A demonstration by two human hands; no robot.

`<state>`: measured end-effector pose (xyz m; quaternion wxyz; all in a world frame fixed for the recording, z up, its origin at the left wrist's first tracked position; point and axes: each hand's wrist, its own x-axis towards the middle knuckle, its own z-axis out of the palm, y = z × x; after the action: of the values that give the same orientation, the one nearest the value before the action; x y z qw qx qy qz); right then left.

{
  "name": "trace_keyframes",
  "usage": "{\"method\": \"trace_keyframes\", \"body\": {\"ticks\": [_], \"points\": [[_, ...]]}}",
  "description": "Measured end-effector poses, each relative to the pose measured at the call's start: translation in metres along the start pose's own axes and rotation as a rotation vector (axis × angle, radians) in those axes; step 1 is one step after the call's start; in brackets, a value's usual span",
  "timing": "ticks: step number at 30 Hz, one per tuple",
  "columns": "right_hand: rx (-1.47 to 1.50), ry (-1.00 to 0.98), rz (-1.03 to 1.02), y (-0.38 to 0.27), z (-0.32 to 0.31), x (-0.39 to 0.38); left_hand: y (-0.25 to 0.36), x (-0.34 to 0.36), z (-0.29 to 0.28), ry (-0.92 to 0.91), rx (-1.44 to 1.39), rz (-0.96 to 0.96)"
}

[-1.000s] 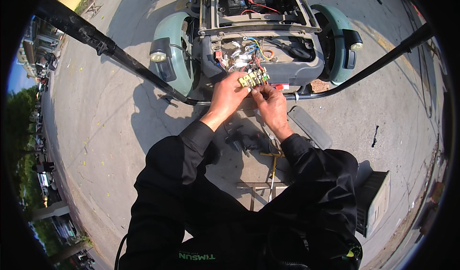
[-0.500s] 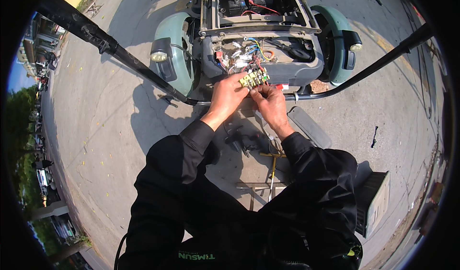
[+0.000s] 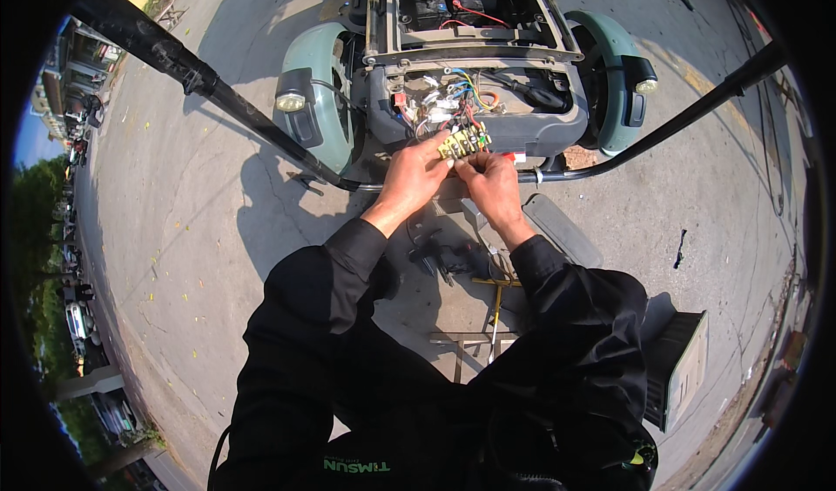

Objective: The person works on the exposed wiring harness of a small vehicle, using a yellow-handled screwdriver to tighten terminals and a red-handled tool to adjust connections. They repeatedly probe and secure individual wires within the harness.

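A yellow-green circuit board with dark components is held above the near edge of a grey vehicle body. My left hand is closed on the board's left side, thumb along its edge. Against its near edge, the fingers of my right hand are pinched together; what lies between them is hidden. Just behind the board, a tangle of coloured wires with white connectors comes out of an opening in the body. A red and white piece shows beside my right hand.
Green fenders with lamps flank the grey body. A black tubular bar curves around its front. On the ground lie a dark grey panel and a tool with a yellow crossbar. A black bin-like box stands at right.
Both hands and the circuit board have shifted only slightly. My right fingertips have drawn in a little along the board's near edge, and the red and white piece is more covered.
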<state>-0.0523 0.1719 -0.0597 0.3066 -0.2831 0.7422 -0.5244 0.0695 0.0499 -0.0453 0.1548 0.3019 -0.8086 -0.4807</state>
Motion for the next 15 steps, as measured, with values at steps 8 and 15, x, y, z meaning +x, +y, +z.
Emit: {"method": "trace_keyframes", "body": {"ticks": [8, 15], "points": [[-0.003, 0.019, 0.045, 0.0048, 0.0057, 0.0028, 0.0102, -0.0045, -0.0018, -0.033, -0.060, -0.045], [-0.066, -0.013, 0.116, -0.0021, 0.0030, 0.0103, 0.0032, -0.0001, 0.0019, 0.005, -0.191, -0.025]]}}
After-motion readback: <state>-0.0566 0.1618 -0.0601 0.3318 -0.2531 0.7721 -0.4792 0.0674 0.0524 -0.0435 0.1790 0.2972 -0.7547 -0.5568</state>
